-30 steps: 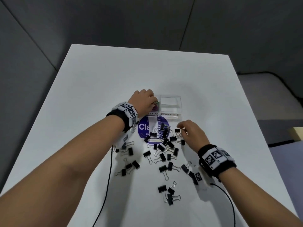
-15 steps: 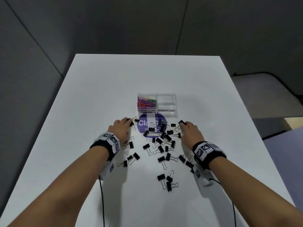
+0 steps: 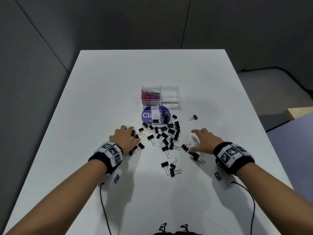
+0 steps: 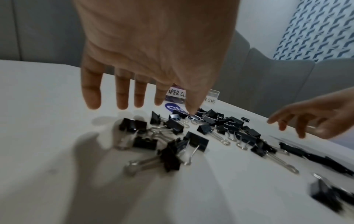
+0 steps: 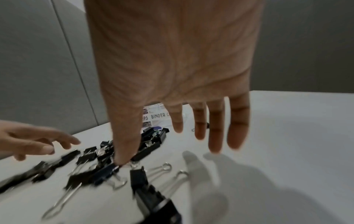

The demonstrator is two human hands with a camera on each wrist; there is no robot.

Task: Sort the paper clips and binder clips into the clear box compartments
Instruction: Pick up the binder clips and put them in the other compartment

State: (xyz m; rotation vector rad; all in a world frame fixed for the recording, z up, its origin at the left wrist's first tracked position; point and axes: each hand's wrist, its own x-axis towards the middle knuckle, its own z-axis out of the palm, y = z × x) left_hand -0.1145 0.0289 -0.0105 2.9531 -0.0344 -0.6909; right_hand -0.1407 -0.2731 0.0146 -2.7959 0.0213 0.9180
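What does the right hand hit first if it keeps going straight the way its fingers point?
Probably the lone binder clip lying apart from the pile; the right hand, open and empty, points roughly at it. Bare table lies beyond. Depth is unclear.

One clear box (image 3: 170, 106), two hands (image 3: 122, 136).

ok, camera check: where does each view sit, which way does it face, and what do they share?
Head: worn on the head, looks forward and down at the white table; both forearms, left hand and right hand show.
Left wrist: looks along the open left hand at the binder clips; the right hand shows at the right edge.
Right wrist: looks along the open right hand; the left hand shows at the left edge.
Shared: all three see the binder clips and the clear box labels.
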